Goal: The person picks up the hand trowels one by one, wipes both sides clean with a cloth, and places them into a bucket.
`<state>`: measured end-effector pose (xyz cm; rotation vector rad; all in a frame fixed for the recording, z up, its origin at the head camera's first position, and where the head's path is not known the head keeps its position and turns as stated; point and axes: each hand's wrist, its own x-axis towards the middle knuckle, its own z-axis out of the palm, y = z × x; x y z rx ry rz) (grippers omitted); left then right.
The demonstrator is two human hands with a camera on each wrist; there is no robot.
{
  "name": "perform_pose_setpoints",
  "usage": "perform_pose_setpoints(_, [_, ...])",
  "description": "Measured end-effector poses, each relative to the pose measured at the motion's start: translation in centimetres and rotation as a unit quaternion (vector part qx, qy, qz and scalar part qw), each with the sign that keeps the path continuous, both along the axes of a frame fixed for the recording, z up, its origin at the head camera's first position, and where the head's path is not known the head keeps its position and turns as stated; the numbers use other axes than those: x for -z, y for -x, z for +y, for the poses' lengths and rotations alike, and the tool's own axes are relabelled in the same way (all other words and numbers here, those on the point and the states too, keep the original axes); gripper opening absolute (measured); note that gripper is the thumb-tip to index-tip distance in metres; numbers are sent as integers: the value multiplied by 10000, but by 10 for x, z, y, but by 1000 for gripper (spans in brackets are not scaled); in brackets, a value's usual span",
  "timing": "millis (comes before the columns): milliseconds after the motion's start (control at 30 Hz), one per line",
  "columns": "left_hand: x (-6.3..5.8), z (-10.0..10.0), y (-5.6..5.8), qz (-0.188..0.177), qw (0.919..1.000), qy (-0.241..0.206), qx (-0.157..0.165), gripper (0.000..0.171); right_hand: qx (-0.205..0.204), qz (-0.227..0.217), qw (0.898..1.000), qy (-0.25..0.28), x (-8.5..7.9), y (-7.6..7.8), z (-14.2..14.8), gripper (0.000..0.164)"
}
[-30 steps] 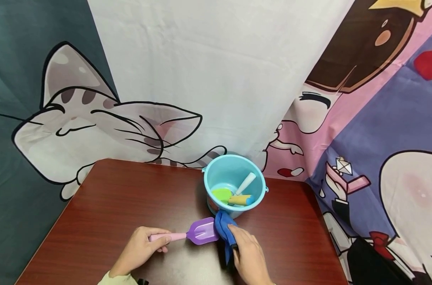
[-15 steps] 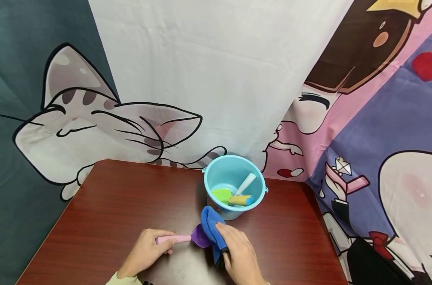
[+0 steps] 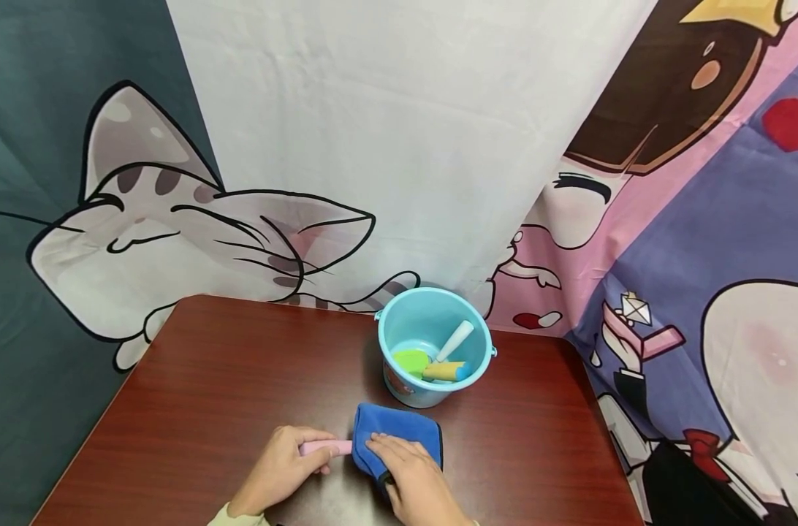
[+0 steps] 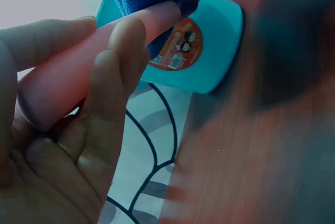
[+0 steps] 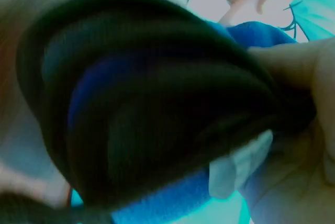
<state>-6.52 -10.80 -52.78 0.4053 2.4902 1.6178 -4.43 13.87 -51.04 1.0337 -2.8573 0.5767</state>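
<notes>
My left hand (image 3: 277,467) grips the pink handle (image 3: 325,447) of a toy shovel, thumb on one side and fingers on the other. The same handle (image 4: 78,72) crosses the left wrist view at a slant. A folded blue cloth (image 3: 399,424) covers the shovel's purple blade, which is hidden in the head view. My right hand (image 3: 415,478) holds this cloth around the blade, fingers lying over its top. In the right wrist view the cloth (image 5: 162,198) bunches against the hand, its dark edge filling the middle.
A light blue bucket (image 3: 389,321) stands just behind the cloth. Inside lie a green piece (image 3: 410,361), a white handle (image 3: 454,341) and a yellow handle with a blue end (image 3: 443,371). The brown tabletop (image 3: 241,365) ends at a printed cloth backdrop (image 3: 386,131).
The cloth has moved left from the blade's tip and now covers the purple blade entirely. The right hand has shifted left with it; the left hand has moved slightly right.
</notes>
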Motion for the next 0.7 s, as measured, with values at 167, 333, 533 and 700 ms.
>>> perform_pose_setpoints(167, [5, 1, -3, 75, 10000, 62, -9, 15, 259, -197, 9995, -32, 1, -1, 6, 66])
perform_pose_setpoints(333, [8, 0, -6, 93, 9998, -67, -146, 13, 686, -239, 9974, -32, 4, -1, 13, 64])
perform_pose_setpoints(533, [9, -6, -6, 17, 9997, -87, -230, 14, 1061, 32, 9943, 76, 8, 0, 26, 64])
perform_pose_setpoints(700, [8, -12, -5, -132, 9994, 62, -324, 16, 1387, 464, 9889, 269, 8, 1, 37, 60])
